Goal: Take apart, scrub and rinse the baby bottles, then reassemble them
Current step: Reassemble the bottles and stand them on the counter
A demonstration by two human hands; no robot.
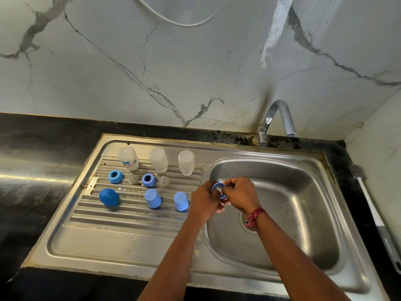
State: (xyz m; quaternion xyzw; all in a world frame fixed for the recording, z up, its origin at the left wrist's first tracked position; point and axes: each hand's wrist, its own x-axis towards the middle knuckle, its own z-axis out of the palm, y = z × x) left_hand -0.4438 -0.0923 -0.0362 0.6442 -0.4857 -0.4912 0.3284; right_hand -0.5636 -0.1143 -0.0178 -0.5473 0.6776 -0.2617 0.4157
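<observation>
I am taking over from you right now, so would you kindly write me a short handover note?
Left hand and right hand both pinch one blue ring over the sink basin.
On the drainboard: three bottles upside down, two more rings, two teats, three caps. Brush lies on the counter, right.
Done: all bottles taken apart. Left: reassembly; a third teat is not clearly visible.

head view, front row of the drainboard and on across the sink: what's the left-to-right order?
Order: dark blue cap → light blue cap → second light blue cap → left hand → blue ring → right hand → bottle brush.
</observation>
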